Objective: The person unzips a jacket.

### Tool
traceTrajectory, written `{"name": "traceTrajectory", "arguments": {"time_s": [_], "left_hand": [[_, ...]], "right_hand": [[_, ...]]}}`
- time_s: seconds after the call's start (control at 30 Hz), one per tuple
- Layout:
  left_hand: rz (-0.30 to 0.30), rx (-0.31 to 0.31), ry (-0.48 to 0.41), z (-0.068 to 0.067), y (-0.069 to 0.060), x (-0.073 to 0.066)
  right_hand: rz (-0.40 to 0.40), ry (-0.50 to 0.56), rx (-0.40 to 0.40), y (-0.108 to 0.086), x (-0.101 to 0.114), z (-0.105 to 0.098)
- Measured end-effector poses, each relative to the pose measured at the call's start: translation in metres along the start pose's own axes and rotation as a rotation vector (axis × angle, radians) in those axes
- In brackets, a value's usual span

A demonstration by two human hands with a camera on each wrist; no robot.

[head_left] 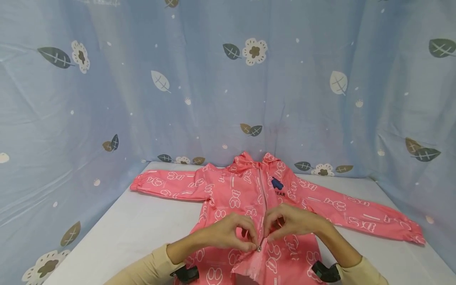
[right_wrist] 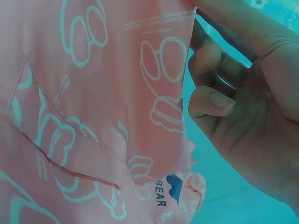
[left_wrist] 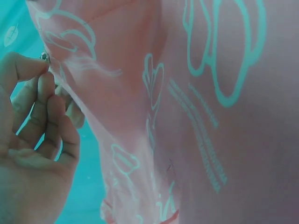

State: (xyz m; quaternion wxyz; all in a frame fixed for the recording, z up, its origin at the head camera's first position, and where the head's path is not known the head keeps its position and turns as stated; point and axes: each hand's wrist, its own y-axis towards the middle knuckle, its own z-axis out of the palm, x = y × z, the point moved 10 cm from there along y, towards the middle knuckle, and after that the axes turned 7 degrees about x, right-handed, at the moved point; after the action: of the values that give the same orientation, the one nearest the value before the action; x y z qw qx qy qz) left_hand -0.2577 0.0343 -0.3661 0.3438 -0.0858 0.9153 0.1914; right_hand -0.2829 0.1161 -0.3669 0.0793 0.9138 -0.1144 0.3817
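Observation:
A pink jacket (head_left: 235, 194) with white rabbit outlines lies face up, its collar toward the back. Down its front runs a zipper (head_left: 263, 188), and a small metal slider (head_left: 259, 249) shows low on it, also seen as a round metal bit (left_wrist: 44, 56) in the left wrist view. My left hand (head_left: 231, 233) pinches the front edge right beside the slider between thumb and forefinger. Just to the right, my right hand (head_left: 293, 221) pinches the other front edge, lifting the cloth a little. The right wrist view shows that hand (right_wrist: 252, 107) with its other fingers curled.
The jacket's sleeves spread to both sides, the left sleeve (head_left: 167, 184) and the right sleeve (head_left: 360, 209), over a white table (head_left: 107, 233). A blue curtain (head_left: 206, 91) with leaves and flowers stands behind and at the sides. Both wrists carry black camera mounts (head_left: 325, 272).

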Motion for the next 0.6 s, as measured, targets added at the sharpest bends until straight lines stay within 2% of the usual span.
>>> {"name": "traceTrajectory", "arguments": {"time_s": [0.27, 0.47, 0.6], "left_hand": [[0.049, 0.035, -0.037, 0.005, 0.002, -0.007], [0.070, 0.057, 0.014, 0.009, 0.003, -0.017], [0.076, 0.062, 0.007, 0.011, 0.004, -0.020]], "right_hand": [[0.036, -0.001, -0.014, -0.006, -0.004, -0.006], [0.096, -0.016, -0.045, -0.011, -0.009, -0.014], [0.118, -0.024, -0.056, -0.013, -0.013, -0.016]]}}
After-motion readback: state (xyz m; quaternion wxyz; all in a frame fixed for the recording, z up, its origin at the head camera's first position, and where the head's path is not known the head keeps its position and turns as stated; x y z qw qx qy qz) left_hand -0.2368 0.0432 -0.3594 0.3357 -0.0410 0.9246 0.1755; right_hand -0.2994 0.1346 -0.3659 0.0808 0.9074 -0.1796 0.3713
